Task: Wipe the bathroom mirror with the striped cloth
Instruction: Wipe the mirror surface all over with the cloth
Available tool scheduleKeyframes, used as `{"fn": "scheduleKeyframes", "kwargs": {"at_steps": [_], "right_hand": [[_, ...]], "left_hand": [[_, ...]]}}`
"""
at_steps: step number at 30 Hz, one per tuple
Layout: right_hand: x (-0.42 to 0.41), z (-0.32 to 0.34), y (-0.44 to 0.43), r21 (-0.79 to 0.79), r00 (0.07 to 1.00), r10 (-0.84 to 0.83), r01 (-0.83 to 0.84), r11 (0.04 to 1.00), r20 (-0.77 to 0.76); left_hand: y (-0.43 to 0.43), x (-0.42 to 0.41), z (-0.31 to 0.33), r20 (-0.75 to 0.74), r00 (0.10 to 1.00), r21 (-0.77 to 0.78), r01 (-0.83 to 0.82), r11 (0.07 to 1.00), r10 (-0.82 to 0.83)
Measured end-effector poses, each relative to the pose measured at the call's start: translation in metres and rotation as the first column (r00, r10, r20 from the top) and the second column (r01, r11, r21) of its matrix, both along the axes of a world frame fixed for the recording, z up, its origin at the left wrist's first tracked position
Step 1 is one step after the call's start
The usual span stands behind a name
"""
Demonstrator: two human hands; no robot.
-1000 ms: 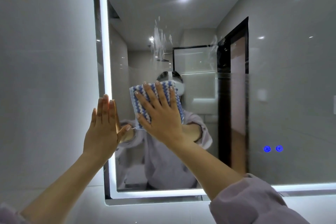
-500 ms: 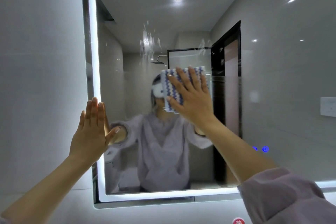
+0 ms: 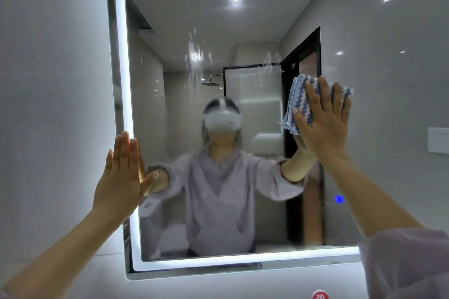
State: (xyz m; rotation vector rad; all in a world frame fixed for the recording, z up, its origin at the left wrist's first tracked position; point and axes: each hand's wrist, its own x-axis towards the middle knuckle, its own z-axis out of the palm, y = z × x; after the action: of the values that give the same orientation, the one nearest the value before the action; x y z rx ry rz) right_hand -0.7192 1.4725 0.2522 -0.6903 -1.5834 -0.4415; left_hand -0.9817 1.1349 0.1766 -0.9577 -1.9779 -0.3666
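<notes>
Right hand flat, fingers spread, pressing striped cloth on mirror, left hand open against its edge

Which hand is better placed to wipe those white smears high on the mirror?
Probably the right hand: it presses the striped cloth flat on the mirror. The left hand rests bare at the lit edge, holding nothing.

**A tiled bathroom**

A wall mirror edged with a glowing light strip hangs on pale glossy tiles. Reflected in it, near its middle, are a rain shower head and a glass shower screen; a blue touch button glows toward its lower right.
</notes>
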Motion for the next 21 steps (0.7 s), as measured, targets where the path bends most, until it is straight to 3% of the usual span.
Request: {"fn": "scheduleKeyframes", "kwargs": {"at_steps": [12,17,21], "right_hand": [[-0.033,0.001,-0.042,-0.128,0.995,0.047,-0.057,0.990,-0.084],[-0.065,0.005,-0.077,-0.061,0.999,0.053,-0.053,0.997,0.001],[-0.096,0.007,-0.108,0.094,0.989,0.070,-0.082,0.992,0.129]], "left_hand": [[0.001,-0.006,-0.003,-0.038,0.999,-0.001,-0.036,0.999,0.035],[0.001,-0.004,-0.002,-0.051,0.998,0.013,-0.031,0.999,0.031],[0.000,0.002,0.000,-0.049,0.998,0.022,-0.024,0.999,0.025]]}}
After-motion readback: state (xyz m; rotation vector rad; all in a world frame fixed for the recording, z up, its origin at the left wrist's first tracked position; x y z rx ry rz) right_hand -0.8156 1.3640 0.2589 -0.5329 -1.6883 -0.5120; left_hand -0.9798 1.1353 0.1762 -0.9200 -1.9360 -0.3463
